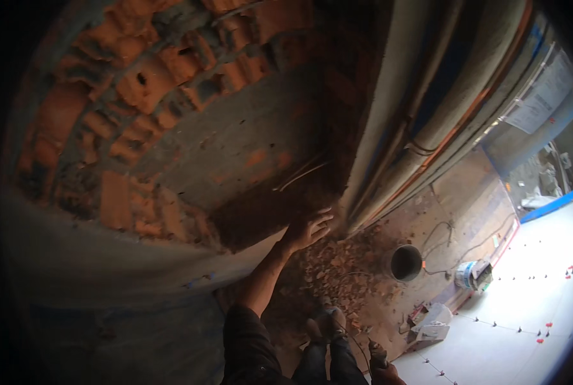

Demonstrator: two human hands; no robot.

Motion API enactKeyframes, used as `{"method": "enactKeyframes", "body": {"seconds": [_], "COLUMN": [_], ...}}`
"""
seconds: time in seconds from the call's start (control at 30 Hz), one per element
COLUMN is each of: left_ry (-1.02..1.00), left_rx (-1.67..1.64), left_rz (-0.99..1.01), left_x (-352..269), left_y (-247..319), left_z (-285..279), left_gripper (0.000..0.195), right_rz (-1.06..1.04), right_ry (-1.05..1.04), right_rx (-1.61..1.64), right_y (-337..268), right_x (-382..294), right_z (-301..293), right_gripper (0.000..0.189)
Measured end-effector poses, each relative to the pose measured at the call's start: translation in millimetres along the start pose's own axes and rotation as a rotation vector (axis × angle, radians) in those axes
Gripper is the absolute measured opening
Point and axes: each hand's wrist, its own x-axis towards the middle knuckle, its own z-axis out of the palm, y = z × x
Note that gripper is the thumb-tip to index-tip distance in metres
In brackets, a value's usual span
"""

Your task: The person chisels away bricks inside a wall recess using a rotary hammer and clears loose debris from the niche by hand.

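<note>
My left hand [310, 230] reaches out with fingers spread, at the lower edge of a recess in the wall. It holds nothing; whether its fingertips touch the surface I cannot tell. The recess's back [238, 130] is grey and dusty, and broken orange hollow bricks [146, 82] set in grey mortar line its side. At the bottom of the view, my right hand [386, 374] grips a dusty tool [378, 353], probably a corded power tool. Its exact kind is unclear. A thin cable [360, 342] runs beside it.
Brick rubble [339, 274] covers the floor before my shoes. Vertical pipes [431, 144] stand right of the recess. Farther right are a round dark-mouthed container or pipe [405, 263], a bucket [467, 275], an open box [433, 323] and pale floor tiles [522, 303] with spacers.
</note>
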Motion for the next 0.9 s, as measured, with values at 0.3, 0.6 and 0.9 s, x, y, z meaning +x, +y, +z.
{"method": "enactKeyframes", "body": {"seconds": [0.3,0.6,0.9], "left_ry": [0.397,0.482,0.532], "left_rx": [1.023,0.822,0.537], "left_rz": [-0.794,-0.768,-0.899], "left_x": [-119.4,-142.8,-128.6], "left_y": [-78.2,-39.2,-23.6], "left_z": [-110.6,-77.1,-57.0], "left_gripper": [0.052,0.067,0.072], "right_rz": [-0.353,-0.215,-0.209], "right_ry": [-0.108,0.102,0.104], "right_rx": [-0.061,-0.444,-0.46], "right_y": [12.9,-97.5,-92.5], "right_x": [25.7,-55.1,-49.8], "right_z": [-7.0,16.4,16.1], "right_gripper": [0.048,0.052,0.055]}}
